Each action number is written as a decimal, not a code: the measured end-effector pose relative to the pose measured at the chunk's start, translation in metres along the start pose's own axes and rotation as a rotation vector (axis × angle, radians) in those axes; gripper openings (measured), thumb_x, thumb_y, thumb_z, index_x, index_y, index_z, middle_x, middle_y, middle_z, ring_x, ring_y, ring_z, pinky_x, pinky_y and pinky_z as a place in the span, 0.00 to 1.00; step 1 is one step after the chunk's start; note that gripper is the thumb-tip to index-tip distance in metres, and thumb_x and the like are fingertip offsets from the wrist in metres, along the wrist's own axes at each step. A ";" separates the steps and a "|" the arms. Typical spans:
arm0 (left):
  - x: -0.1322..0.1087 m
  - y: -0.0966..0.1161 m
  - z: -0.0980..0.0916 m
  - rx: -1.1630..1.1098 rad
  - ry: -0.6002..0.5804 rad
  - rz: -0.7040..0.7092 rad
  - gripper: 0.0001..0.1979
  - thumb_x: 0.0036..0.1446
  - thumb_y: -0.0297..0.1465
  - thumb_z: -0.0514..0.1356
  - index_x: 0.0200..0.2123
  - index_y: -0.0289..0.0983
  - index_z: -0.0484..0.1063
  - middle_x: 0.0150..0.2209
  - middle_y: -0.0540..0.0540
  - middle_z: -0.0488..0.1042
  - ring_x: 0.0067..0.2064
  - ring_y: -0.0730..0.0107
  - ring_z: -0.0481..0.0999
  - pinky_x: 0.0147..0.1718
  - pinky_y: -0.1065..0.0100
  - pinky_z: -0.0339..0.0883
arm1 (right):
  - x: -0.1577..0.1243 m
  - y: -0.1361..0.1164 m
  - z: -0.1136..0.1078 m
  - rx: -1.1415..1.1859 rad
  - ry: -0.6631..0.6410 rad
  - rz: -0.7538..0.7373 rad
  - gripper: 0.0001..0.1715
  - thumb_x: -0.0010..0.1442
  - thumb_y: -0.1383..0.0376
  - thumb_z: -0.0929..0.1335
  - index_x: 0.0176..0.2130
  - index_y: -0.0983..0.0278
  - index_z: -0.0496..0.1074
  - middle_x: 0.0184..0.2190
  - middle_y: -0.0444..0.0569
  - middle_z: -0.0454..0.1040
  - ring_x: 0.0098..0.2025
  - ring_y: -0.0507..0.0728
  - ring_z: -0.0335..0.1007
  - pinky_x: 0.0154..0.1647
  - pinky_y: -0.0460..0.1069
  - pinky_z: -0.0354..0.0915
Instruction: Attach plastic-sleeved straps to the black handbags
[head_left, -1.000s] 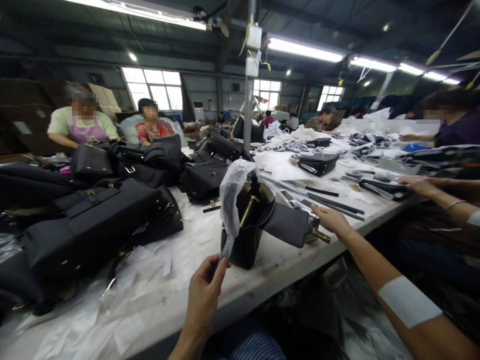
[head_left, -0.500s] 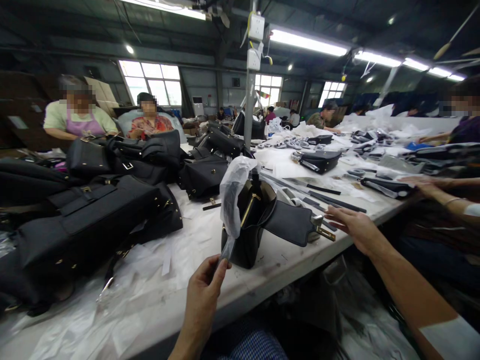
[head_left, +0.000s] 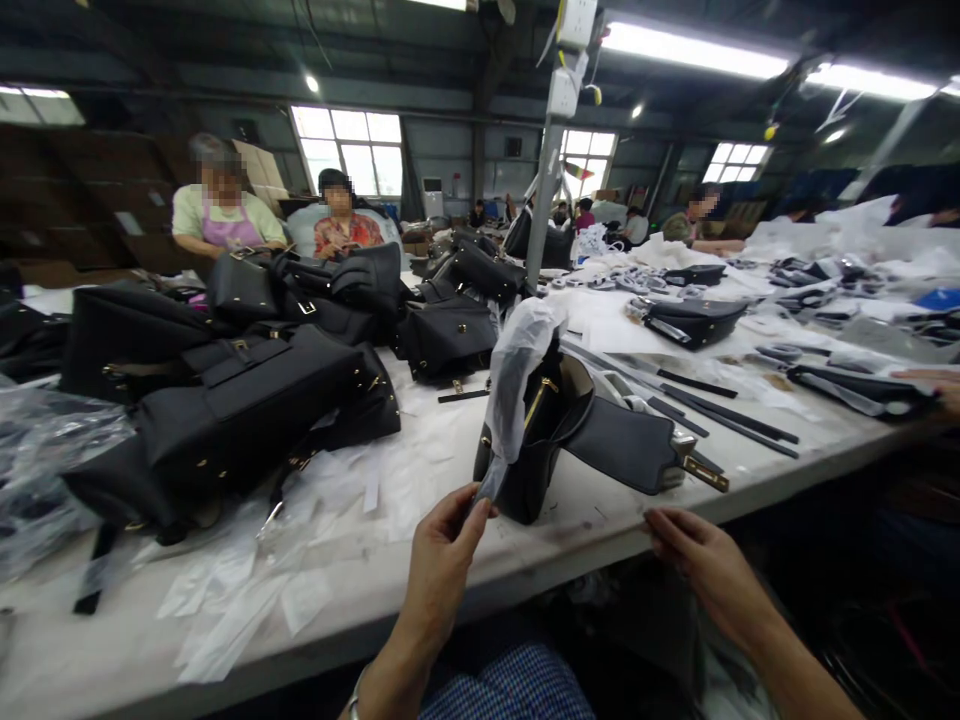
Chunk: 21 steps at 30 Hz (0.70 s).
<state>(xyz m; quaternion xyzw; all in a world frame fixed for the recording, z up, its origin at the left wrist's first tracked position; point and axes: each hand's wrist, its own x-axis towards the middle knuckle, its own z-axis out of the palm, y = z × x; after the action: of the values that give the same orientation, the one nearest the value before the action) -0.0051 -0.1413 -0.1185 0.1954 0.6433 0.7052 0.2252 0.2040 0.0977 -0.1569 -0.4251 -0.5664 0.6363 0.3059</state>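
Note:
A small black handbag [head_left: 525,480] stands upright near the table's front edge, its top open and a gold zipper showing inside. Its black flap [head_left: 626,440] is folded out to the right, with a gold metal clasp [head_left: 706,474] at the end. White translucent wrapping covers the bag strap [head_left: 510,380], which arches over the bag's left side. My left hand [head_left: 448,540] pinches the strap's lower end between thumb and fingers. Apart from the bag, below the flap, my right hand [head_left: 694,555] has its fingertips drawn together at the table edge; whatever is between them is too small to see.
Several black bags [head_left: 247,420] are heaped on the left, beside crumpled clear plastic [head_left: 52,470]. Black strips [head_left: 731,415] lie behind the flap. A metal post [head_left: 541,200] rises behind the bag. Co-workers [head_left: 229,215] sit across the table; another person's hand [head_left: 941,385] is at far right.
My right hand has drawn back from beside the flap's clasp to the table edge, its spread fingers coming together. My left hand still grips the strap end. The view has turned left.

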 end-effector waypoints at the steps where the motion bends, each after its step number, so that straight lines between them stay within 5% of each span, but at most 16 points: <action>1: 0.000 -0.001 0.001 -0.004 -0.001 0.006 0.17 0.56 0.40 0.65 0.45 0.36 0.79 0.35 0.44 0.81 0.33 0.68 0.76 0.32 0.70 0.69 | -0.016 -0.001 0.014 -0.026 -0.131 -0.014 0.20 0.46 0.53 0.79 0.32 0.66 0.80 0.28 0.49 0.78 0.26 0.51 0.71 0.28 0.44 0.69; 6: 0.001 -0.005 0.004 0.051 0.038 0.125 0.14 0.57 0.37 0.64 0.44 0.36 0.79 0.38 0.44 0.82 0.42 0.62 0.79 0.44 0.66 0.71 | -0.063 -0.032 0.103 -0.036 -0.490 -0.173 0.16 0.58 0.54 0.73 0.35 0.65 0.78 0.29 0.48 0.79 0.29 0.52 0.73 0.36 0.46 0.69; 11: -0.003 -0.009 0.004 0.199 0.108 0.280 0.11 0.59 0.34 0.63 0.44 0.37 0.79 0.42 0.44 0.82 0.43 0.61 0.80 0.45 0.65 0.72 | -0.063 -0.062 0.169 -0.118 -0.431 -0.291 0.19 0.56 0.51 0.73 0.32 0.65 0.77 0.26 0.48 0.79 0.27 0.53 0.73 0.32 0.46 0.68; 16: -0.008 -0.009 0.004 0.291 0.121 0.451 0.10 0.61 0.30 0.61 0.44 0.39 0.79 0.41 0.46 0.82 0.41 0.65 0.80 0.43 0.68 0.72 | -0.062 -0.071 0.181 -0.419 -0.288 -0.365 0.21 0.58 0.49 0.70 0.26 0.64 0.76 0.21 0.47 0.77 0.23 0.53 0.71 0.27 0.47 0.65; 21: -0.009 -0.007 0.003 0.238 0.119 0.390 0.09 0.60 0.31 0.62 0.43 0.38 0.79 0.39 0.45 0.82 0.40 0.64 0.80 0.42 0.68 0.72 | -0.059 -0.072 0.173 -0.472 -0.324 -0.304 0.21 0.56 0.49 0.71 0.26 0.64 0.76 0.22 0.47 0.78 0.22 0.53 0.72 0.27 0.46 0.66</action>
<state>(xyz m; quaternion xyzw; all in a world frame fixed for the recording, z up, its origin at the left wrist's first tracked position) 0.0048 -0.1432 -0.1246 0.2992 0.6840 0.6649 0.0219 0.0704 -0.0210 -0.0752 -0.2879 -0.7967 0.4938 0.1965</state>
